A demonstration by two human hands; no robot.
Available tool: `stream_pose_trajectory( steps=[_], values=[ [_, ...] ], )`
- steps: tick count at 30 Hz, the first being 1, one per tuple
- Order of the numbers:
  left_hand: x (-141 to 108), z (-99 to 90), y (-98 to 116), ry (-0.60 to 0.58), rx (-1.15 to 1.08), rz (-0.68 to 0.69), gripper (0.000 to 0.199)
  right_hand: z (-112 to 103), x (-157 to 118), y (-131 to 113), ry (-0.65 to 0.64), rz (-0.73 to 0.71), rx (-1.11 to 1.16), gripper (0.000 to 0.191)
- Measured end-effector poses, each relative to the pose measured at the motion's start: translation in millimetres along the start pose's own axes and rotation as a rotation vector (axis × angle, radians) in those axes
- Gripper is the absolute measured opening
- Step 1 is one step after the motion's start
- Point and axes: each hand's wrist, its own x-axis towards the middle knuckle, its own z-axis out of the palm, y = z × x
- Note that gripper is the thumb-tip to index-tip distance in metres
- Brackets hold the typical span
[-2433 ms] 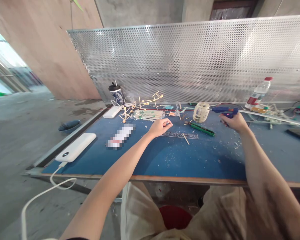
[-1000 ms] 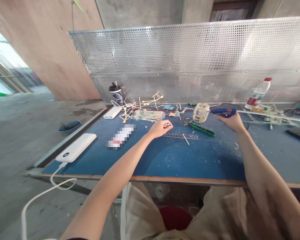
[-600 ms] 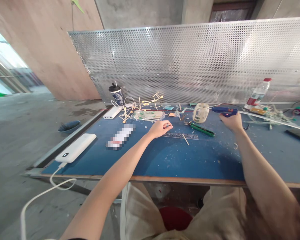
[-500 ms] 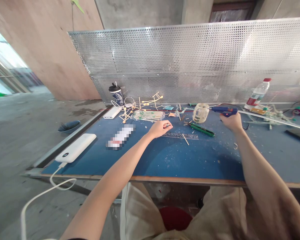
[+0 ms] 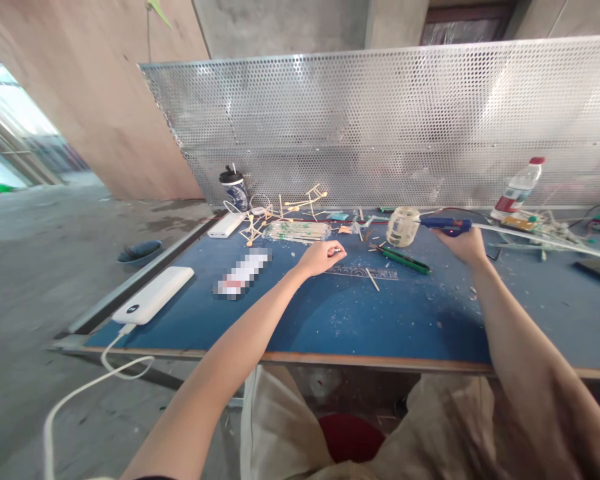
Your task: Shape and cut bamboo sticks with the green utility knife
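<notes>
At right of center, the right hand (image 5: 464, 244) grips a blue glue gun (image 5: 446, 225), fingers wrapped around its handle; at center, the left hand's fingers (image 5: 336, 251) pinch a small piece (image 5: 337, 251).

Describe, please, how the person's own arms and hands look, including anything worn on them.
The left hand and right hand are gloveless, with no watch or bracelet visible. The forearms are bare, and what looks like a dark sleeve edge shows on the left.

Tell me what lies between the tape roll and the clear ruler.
In the head view, a green-handled tool lies between the tape roll and the clear ruler.
</notes>
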Motion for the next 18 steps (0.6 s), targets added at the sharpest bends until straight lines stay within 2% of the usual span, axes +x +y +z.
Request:
stream_pose_trajectory(
  steps=[5, 12, 18],
  values=[
    [0.1, -0.5, -1.5, -0.014, -0.002, 0.003, 0.031, 4.9, -4.9, -6.4, -0.065, -0.044, 0.018, 0.034],
    [0.1, -0.1, -2.9, -0.017, -0.006, 0.003, 0.032, 5.9, 0.6, 3.5, 0.010, 0.114, -0.085, 0.038],
    [-0.4, -1.1, -1.8, -0.012, 0.000, 0.003, 0.030, 2.3, 3.6, 5.6, 0.035, 0.177, -0.121, 0.036]
  ],
)
